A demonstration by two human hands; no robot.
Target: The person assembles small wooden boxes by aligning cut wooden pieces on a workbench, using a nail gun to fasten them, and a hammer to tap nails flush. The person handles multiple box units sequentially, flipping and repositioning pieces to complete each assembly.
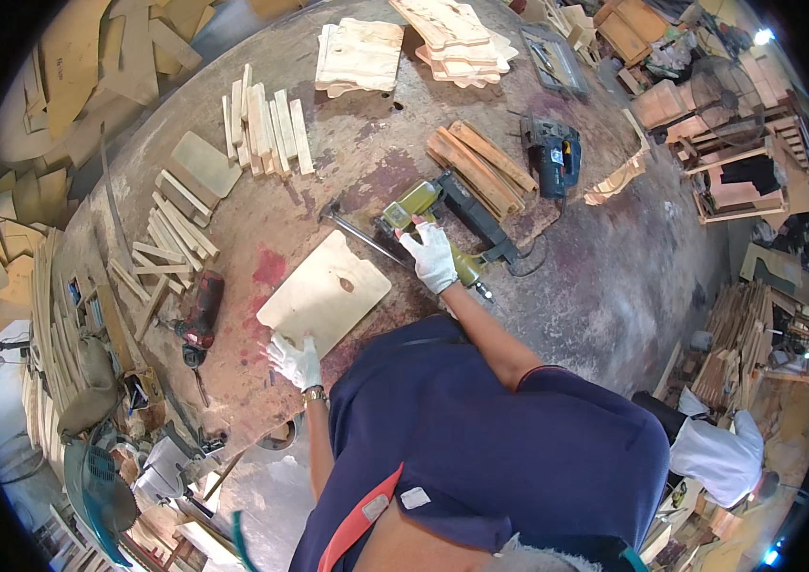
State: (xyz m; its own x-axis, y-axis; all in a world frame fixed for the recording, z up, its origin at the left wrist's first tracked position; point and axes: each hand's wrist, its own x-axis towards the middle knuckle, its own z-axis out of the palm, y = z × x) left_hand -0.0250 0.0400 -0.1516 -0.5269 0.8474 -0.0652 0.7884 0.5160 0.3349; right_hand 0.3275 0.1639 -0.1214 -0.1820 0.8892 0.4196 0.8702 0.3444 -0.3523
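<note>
My left hand (296,362), in a white glove, rests at the near edge of a flat pale wooden board (323,291) with a dark knot. Its fingers are spread, some on the board and some beside it. My right hand (431,257), gloved with bare fingertips, lies over the handle of an olive-green nail gun (414,204) with a black magazine, its fingers bent round it. The gun lies on its side on the worktable. A hammer (363,234) lies between the board and the nail gun, its head pointing to the far left.
On the worktable (585,276) are a red drill (203,310), a jigsaw (551,157), brown wood strips (481,172), pale sticks (266,124) and stacked boards (358,57). A miter saw (99,491) stands at the lower left. Another person (717,458) is at the lower right.
</note>
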